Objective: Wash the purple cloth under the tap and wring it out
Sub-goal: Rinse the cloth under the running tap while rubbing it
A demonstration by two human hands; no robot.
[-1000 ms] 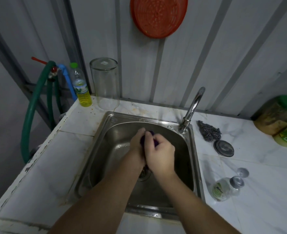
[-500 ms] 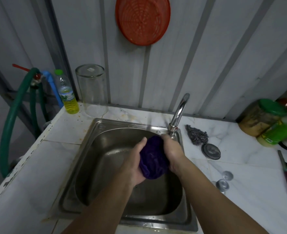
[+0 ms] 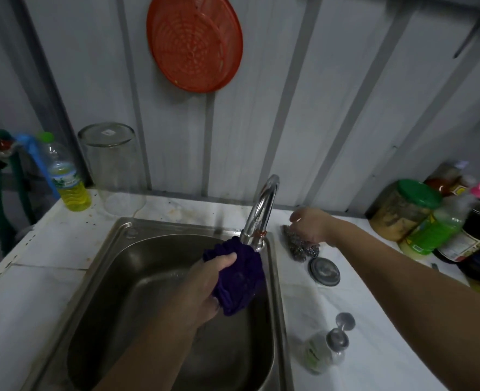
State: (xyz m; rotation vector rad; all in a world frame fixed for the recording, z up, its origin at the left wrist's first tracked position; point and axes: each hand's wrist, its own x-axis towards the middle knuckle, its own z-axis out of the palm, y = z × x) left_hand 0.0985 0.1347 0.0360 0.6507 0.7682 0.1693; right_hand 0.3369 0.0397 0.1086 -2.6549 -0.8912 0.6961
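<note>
One purple cloth [image 3: 240, 273] is bunched in the left hand [image 3: 205, 289], fingers clamped around it, held over the back right corner of the steel sink [image 3: 137, 277] and touching the base of the single chrome tap [image 3: 261, 213]. No stream of water is visible. The right hand [image 3: 309, 225] is off the cloth — it hovers over the back edge of the white counter [image 3: 374, 320], just right of the tap, above one steel scourer [image 3: 299, 249]; its fingers curl downward, and whether they grip anything cannot be told.

Near the scourer lies one round metal lid [image 3: 324, 270], and toward the front edge one small clear bottle [image 3: 322, 354] lies on its side. At the back left corner stand one bottle of yellow liquid [image 3: 69, 182] and one upturned clear glass [image 3: 112, 167]. One orange strainer [image 3: 193, 42] hangs on the wall — at the right edge several jars and bottles crowd together, too overlapped to count.
</note>
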